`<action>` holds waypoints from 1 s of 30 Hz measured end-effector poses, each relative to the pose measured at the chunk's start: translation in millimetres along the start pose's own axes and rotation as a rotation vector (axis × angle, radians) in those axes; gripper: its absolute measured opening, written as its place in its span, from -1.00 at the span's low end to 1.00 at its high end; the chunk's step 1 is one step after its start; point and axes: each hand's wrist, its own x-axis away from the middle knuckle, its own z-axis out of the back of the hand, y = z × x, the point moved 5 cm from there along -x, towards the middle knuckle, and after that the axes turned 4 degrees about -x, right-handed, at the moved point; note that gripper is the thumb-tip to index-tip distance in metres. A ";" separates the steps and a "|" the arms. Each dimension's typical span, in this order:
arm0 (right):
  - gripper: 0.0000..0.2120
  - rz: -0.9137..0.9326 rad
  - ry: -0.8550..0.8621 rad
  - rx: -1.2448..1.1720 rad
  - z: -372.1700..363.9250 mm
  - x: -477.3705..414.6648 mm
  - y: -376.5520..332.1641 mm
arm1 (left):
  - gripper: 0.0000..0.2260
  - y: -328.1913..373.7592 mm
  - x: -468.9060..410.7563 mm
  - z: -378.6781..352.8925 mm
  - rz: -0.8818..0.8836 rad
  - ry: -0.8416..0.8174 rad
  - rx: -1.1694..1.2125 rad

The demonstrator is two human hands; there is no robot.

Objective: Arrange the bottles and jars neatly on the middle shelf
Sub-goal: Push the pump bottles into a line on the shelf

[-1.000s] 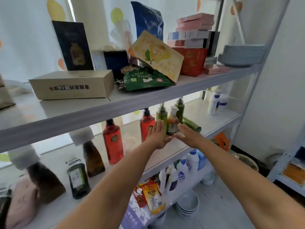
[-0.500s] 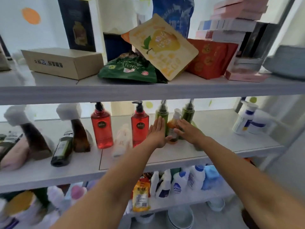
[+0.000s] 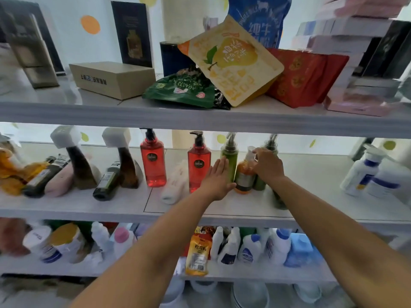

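Observation:
On the middle shelf (image 3: pixel 222 214) stand two red pump bottles (image 3: pixel 153 165) (image 3: pixel 198 165), two green pump bottles (image 3: pixel 230 156) (image 3: pixel 272 143) and a small orange pump bottle (image 3: pixel 244 176). My left hand (image 3: pixel 216 180) is flat, fingers together, pressed against the left green bottle. My right hand (image 3: pixel 268 166) grips the orange bottle at its pump and neck. Two brown bottles with white caps (image 3: pixel 80 165) (image 3: pixel 126 165) stand at the left. Two dark bottles (image 3: pixel 42 176) (image 3: pixel 106 183) and a pale pink bottle (image 3: pixel 175 183) lie on their sides.
White and blue bottles (image 3: pixel 367 176) stand at the shelf's right end. The top shelf holds boxes and snack bags (image 3: pixel 231 61). The lower shelf carries white bottles (image 3: pixel 251 247) and an orange pouch (image 3: pixel 198 254). Bowls sit below.
The view has swung from the left to face the shelf squarely. My right hand has risen onto the orange bottle's pump and closed on it. My left hand stays flat by the green bottle.

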 end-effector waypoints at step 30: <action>-0.64 -0.138 -0.217 -0.118 -9.5 -29.4 7.7 | -0.27 -33.9 36.8 -0.9 0.111 0.035 -0.057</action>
